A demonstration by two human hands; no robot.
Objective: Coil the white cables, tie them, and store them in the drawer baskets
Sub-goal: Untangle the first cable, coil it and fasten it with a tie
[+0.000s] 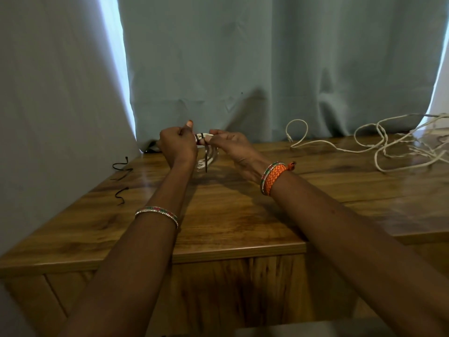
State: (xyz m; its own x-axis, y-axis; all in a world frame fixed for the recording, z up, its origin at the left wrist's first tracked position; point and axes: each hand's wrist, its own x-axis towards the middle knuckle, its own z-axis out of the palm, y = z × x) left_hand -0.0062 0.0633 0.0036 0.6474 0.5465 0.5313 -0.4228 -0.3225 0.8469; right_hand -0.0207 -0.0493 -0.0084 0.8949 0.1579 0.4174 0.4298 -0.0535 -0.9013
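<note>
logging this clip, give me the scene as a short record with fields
left hand: left hand grips the cable coil
right hand: right hand pinches the dark tie round the coil
coil: held above the table, tie end hanging down
loose cables: tangled white cables on the table's right
spare ties: dark ties at the table's left edge
drawer baskets: not in view

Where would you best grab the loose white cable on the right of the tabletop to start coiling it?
Likely at the free plug end of the loose white cable, coming from above with the right hand. That end arcs up clear of the tangle, nearest the hands, so it should draw out cleanly.
</note>
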